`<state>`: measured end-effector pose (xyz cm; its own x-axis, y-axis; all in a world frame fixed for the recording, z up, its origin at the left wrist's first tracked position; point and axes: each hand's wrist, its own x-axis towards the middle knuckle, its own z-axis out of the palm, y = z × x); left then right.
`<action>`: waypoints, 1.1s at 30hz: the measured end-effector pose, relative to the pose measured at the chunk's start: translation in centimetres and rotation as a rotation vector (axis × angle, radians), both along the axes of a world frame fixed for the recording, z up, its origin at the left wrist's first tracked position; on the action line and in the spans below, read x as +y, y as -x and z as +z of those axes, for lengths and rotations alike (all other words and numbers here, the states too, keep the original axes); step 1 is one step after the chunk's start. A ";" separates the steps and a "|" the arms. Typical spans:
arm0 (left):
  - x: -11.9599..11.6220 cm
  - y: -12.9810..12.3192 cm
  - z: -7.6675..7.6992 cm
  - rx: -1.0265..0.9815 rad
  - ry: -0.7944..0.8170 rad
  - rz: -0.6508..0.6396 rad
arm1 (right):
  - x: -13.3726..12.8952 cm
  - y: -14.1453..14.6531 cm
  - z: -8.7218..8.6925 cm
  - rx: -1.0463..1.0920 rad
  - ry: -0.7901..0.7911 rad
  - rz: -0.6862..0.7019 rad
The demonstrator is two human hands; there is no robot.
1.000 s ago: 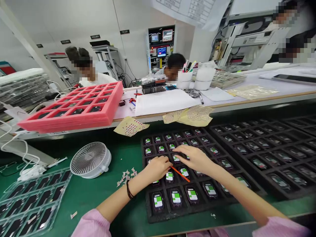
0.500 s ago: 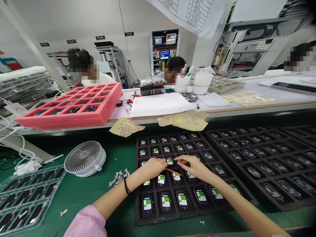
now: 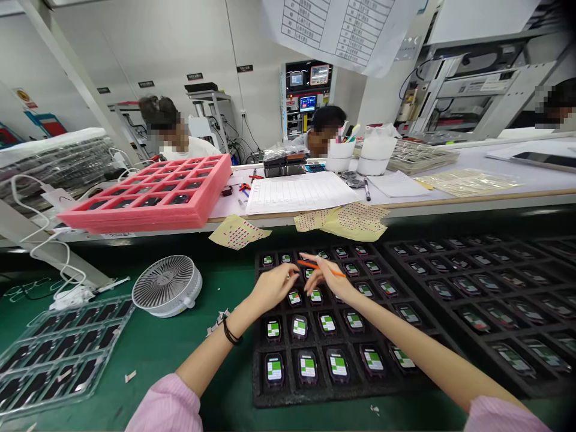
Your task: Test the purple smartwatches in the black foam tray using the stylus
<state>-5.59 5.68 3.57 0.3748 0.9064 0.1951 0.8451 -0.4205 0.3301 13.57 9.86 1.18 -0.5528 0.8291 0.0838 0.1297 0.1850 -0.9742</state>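
Orange plastic stick [image 3: 320, 268], light and stiff, is pinched mid-length by the right hand [image 3: 330, 282] at the black foam tray's [image 3: 257, 384] 12 o'clock end, while the left hand's [image 3: 272, 288] grip cannot be told.

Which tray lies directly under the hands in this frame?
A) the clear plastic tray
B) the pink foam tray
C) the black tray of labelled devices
C: the left hand and right hand are above the black tray, whose pockets hold small dark devices with green-and-white labels.

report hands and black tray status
left hand, right hand over black foam tray; nearest black watch-shaped device with green-white label; thin orange stick at right hand; round white desk fan left of tray
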 end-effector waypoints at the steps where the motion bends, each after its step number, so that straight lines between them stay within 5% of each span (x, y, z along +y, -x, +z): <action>1: 0.7 0.7 -0.1 0.030 0.029 0.096 | 1.2 0.4 0.0 -0.085 -0.074 -0.077; 7: 5.4 3.8 -2.0 0.178 0.146 0.392 | 6.7 4.6 -1.7 -0.398 -0.184 -0.255; 17: 10.4 5.6 -2.2 0.342 0.402 0.321 | 9.0 8.5 -3.1 -0.700 -0.197 -0.250; 25: 10.6 6.2 -3.3 0.254 0.369 0.327 | 8.9 9.5 -3.8 -0.704 -0.146 -0.228; 33: 8.4 6.8 -4.2 -0.057 0.179 0.430 | 9.1 9.0 -3.9 -0.499 -0.020 -0.258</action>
<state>-12.40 14.07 -0.65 -0.0491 0.9983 0.0308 0.9084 0.0319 0.4168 4.60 18.96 -2.74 -0.3086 0.9437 -0.1191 0.6174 0.1034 -0.7798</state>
